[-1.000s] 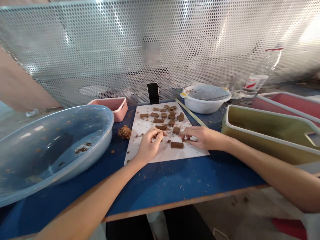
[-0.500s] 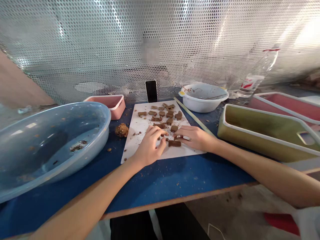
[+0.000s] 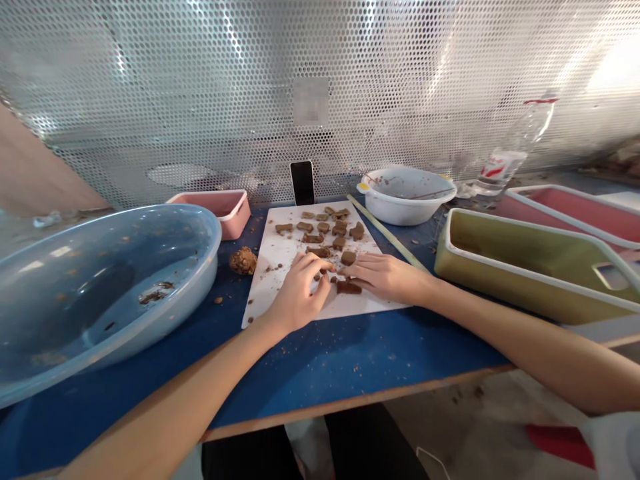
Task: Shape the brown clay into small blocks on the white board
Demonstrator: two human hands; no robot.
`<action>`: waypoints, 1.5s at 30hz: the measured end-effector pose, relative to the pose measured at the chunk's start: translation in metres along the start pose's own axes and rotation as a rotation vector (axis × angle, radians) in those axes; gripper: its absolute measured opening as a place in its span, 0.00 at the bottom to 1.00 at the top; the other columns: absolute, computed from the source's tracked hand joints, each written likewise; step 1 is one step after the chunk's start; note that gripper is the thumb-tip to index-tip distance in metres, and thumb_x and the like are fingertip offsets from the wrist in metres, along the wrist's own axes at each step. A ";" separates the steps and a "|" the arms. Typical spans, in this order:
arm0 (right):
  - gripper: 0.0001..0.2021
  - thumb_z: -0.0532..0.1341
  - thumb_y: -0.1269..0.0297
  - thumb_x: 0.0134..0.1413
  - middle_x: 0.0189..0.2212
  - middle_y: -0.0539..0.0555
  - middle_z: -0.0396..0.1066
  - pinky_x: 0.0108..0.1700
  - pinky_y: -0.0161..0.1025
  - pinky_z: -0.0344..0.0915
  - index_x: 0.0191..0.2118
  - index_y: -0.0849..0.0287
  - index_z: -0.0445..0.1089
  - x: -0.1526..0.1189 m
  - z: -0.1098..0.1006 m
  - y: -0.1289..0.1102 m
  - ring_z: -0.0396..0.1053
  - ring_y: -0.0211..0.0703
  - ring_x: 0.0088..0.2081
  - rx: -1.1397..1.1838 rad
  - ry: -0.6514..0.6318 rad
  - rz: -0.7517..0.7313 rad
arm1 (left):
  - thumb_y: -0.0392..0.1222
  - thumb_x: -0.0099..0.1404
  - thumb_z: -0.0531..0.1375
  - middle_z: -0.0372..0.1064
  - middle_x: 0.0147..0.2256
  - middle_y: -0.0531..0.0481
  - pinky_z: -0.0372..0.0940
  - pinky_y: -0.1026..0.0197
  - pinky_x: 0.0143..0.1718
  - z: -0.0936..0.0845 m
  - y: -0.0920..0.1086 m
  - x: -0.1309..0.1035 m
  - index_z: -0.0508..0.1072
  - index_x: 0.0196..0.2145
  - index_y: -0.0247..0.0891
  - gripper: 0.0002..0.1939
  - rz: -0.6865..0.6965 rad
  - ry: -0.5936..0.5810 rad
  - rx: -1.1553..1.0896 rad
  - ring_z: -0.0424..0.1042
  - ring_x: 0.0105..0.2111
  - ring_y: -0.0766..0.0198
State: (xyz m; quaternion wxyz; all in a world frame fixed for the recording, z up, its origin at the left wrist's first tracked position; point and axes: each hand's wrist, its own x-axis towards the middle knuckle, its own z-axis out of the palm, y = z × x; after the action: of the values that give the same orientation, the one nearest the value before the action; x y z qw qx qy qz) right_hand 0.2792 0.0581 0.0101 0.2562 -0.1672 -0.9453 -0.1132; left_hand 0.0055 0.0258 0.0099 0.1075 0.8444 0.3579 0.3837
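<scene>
On a white board (image 3: 280, 293) lie several small brown clay-like pieces, some of them block-shaped. My left hand (image 3: 303, 293) rests over the board's front part, fingers bent, the thumb apart from the index finger and small brown crumbs near the tips. From the right, my right hand (image 3: 385, 277) stretches flat, its fingertips close to those of the left. Just below the right fingers sits a reddish-brown block (image 3: 349, 287). Behind them is another brown block (image 3: 349, 258). Whatever lies under the right fingertips is hidden.
A large blue basin (image 3: 200, 267) stands left, beside a brown lump (image 3: 243, 261) and a pink box (image 3: 235, 217). A phone (image 3: 303, 183) leans at the back. Right are a pale stick (image 3: 390, 235), white basin (image 3: 407, 208), green bin (image 3: 525, 280), pink bin (image 3: 575, 207) and bottle (image 3: 515, 150).
My right hand has shifted slightly left, its fingers flatter and nearer the left fingertips, now partly over the reddish-brown block. My left hand has barely moved.
</scene>
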 end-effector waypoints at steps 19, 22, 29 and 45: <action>0.15 0.56 0.68 0.80 0.39 0.58 0.79 0.45 0.45 0.76 0.64 0.64 0.71 -0.006 -0.013 0.008 0.78 0.49 0.40 -0.028 -0.032 -0.029 | 0.36 0.77 0.56 0.75 0.44 0.44 0.70 0.46 0.54 0.000 0.000 0.001 0.76 0.44 0.39 0.08 -0.024 -0.003 -0.011 0.71 0.48 0.51; 0.15 0.56 0.65 0.81 0.40 0.58 0.79 0.46 0.45 0.75 0.63 0.62 0.72 -0.012 -0.022 0.015 0.78 0.48 0.40 -0.002 -0.097 -0.006 | 0.36 0.79 0.55 0.75 0.44 0.44 0.70 0.46 0.55 -0.001 0.001 0.000 0.77 0.44 0.39 0.10 -0.017 -0.017 -0.012 0.71 0.49 0.51; 0.16 0.58 0.68 0.76 0.44 0.59 0.80 0.49 0.43 0.73 0.61 0.61 0.76 -0.012 -0.032 0.013 0.77 0.49 0.45 0.122 -0.202 0.018 | 0.40 0.80 0.56 0.70 0.55 0.38 0.68 0.38 0.62 -0.004 0.011 -0.001 0.83 0.52 0.40 0.15 0.081 -0.205 0.121 0.66 0.59 0.44; 0.24 0.59 0.74 0.67 0.31 0.52 0.75 0.40 0.40 0.65 0.63 0.55 0.81 -0.011 -0.050 0.006 0.72 0.43 0.34 0.169 -0.430 0.074 | 0.43 0.81 0.59 0.64 0.66 0.35 0.64 0.25 0.66 0.001 0.015 -0.003 0.86 0.57 0.45 0.17 0.158 -0.374 0.206 0.56 0.69 0.33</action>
State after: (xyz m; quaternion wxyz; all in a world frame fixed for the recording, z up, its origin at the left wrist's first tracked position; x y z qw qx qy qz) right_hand 0.3132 0.0460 0.0473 0.0661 -0.1997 -0.9775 0.0140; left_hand 0.0124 0.0125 0.0147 0.0546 0.9328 0.3019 0.1891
